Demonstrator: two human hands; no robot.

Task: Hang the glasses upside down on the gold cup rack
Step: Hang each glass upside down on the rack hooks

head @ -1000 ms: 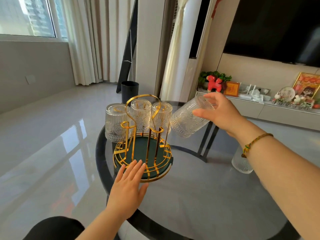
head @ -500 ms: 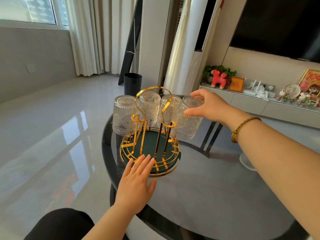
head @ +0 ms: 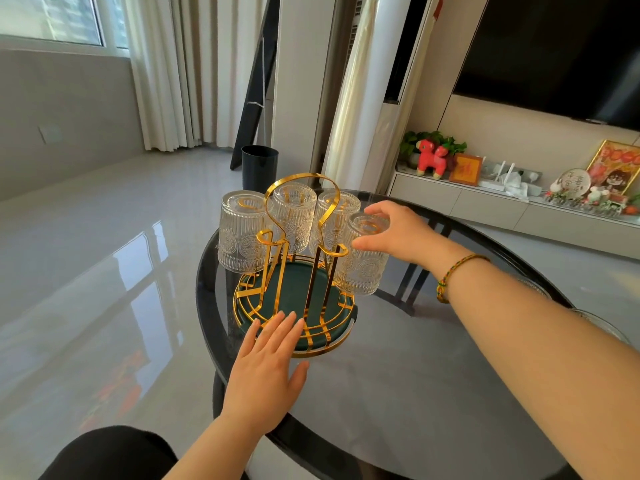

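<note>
The gold cup rack stands on a round green tray on the glass table. Three ribbed glasses hang upside down on it: one at the left, one at the back middle, one at the back right. A further glass hangs upside down on the right prong, and my right hand grips its upturned base with thumb and fingers. My left hand lies flat with fingers together, its fingertips resting on the tray's near gold rim.
The round dark glass table has its edge close to me. Two more glasses show at the right, partly hidden behind my right forearm. A black bin stands on the floor beyond the table.
My right hand has brought the glass from tilted in the air down onto the right prong, where it now hangs upside down. My left hand has stayed at the tray's rim.
</note>
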